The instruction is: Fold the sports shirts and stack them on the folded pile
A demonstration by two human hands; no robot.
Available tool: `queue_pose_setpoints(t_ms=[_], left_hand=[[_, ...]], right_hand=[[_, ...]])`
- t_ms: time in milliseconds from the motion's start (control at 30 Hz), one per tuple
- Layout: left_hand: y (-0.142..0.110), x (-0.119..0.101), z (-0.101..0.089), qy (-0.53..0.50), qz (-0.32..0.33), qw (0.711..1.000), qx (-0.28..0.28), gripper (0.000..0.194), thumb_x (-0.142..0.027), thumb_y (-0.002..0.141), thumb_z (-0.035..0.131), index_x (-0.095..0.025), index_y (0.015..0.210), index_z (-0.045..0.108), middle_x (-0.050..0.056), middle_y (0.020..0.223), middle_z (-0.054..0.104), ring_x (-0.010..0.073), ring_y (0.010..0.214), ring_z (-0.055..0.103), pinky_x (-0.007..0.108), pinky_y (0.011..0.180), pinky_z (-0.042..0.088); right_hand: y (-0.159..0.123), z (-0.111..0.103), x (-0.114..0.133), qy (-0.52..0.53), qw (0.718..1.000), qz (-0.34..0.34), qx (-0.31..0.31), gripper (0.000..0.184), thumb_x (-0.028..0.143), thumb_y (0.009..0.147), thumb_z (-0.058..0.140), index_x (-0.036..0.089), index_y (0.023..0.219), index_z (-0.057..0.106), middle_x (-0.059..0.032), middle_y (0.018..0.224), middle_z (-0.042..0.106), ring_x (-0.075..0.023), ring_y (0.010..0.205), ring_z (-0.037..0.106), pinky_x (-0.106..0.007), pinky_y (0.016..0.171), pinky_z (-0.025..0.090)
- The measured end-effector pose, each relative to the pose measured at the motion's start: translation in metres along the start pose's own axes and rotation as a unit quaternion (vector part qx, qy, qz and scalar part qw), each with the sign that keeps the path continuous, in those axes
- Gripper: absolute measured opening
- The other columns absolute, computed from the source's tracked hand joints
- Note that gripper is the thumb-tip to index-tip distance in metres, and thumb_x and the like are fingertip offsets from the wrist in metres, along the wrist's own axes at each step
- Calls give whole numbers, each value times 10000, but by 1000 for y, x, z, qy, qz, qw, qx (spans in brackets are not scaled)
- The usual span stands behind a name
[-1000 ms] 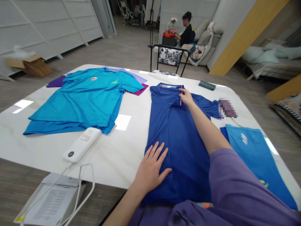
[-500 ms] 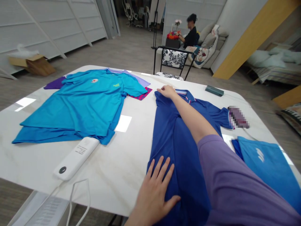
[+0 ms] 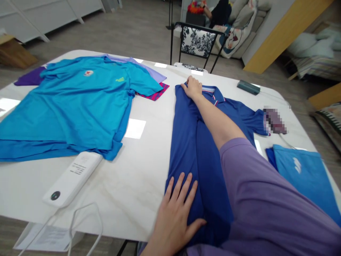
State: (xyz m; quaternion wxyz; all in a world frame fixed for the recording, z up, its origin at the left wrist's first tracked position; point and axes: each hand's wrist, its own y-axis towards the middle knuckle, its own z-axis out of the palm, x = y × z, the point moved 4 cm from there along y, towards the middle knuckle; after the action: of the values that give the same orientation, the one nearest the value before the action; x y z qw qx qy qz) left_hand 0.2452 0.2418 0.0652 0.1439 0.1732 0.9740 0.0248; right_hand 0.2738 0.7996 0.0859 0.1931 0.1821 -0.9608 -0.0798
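Note:
A dark blue polo shirt [image 3: 183, 142] lies lengthwise in front of me, its left side folded inward in a long strip. My left hand [image 3: 177, 213] rests flat on the lower part of that strip, fingers spread. At the far shoulder, beside the collar [image 3: 218, 95], my right hand [image 3: 194, 88] has its fingers bent onto the fabric, the thumb at the left edge; it appears to grip the cloth there. My right arm crosses over the shirt and hides part of its middle. The sleeve [image 3: 257, 122] on the right side lies spread out.
Left on the white table [image 3: 138, 160] are a turquoise T-shirt [image 3: 87, 103] over other shirts and a white device [image 3: 73, 179] with a cable. A folded blue garment [image 3: 306, 177] and a dark green case [image 3: 248, 87] lie right. Beyond stand a chair [image 3: 198, 42] and a seated person [image 3: 222, 14].
My right hand has shifted from the shoulder's outer corner toward the collar, and the fabric there now lies folded in. My left hand stays put. The view has tilted down.

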Motion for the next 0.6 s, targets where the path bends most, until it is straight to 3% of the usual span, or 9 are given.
queue_pose_setpoints(t_ms=[100,233,333,400,500,600], left_hand=[[-1,-13,-2,-11,16,1000,1,1035,-741,1058,658,-278,1891,255,21,1952,264,353,1817,260,590,1477,302],[-6,-34,7,-42,39,998,24,1005,-778,1070,622,-288,1881,290,33,1963,223,363,1829,217,629,1505,197],[-12,-43,7,-71,53,995,53,1004,-802,1070,608,-287,1877,305,63,1958,241,390,1831,203,664,1504,147],[-8,-39,0,-88,58,993,61,901,-748,1132,528,-288,1875,308,70,1953,266,368,1831,211,646,1503,152],[35,-11,-17,-93,15,995,19,721,-600,1211,408,-258,1844,375,85,1931,342,316,1822,256,588,1495,198],[124,33,-32,-88,-43,994,-48,704,-558,1217,389,-162,1797,441,147,1902,391,357,1802,286,601,1463,253]], right_hand=[[-46,-27,0,0,998,-33,-51,663,715,1205,318,201,1534,579,-232,1600,593,-450,1558,497,-737,1303,381],[-147,-65,-28,-10,996,-79,45,658,738,1187,415,207,1516,620,-207,1542,640,-444,1504,547,-668,1289,439],[-243,-99,-66,-9,991,-61,118,671,736,1142,552,225,1568,633,-193,1559,652,-483,1495,572,-681,1279,462],[-300,-121,-95,-13,989,-35,146,674,702,1124,610,250,1625,624,-175,1626,632,-505,1514,570,-699,1292,455],[-354,-147,-137,-17,990,3,140,680,621,1141,614,242,1705,582,-163,1713,590,-490,1558,556,-679,1334,435],[-365,-160,-169,-3,995,12,97,702,557,1165,599,158,1740,550,-205,1760,551,-437,1619,525,-572,1380,413]])
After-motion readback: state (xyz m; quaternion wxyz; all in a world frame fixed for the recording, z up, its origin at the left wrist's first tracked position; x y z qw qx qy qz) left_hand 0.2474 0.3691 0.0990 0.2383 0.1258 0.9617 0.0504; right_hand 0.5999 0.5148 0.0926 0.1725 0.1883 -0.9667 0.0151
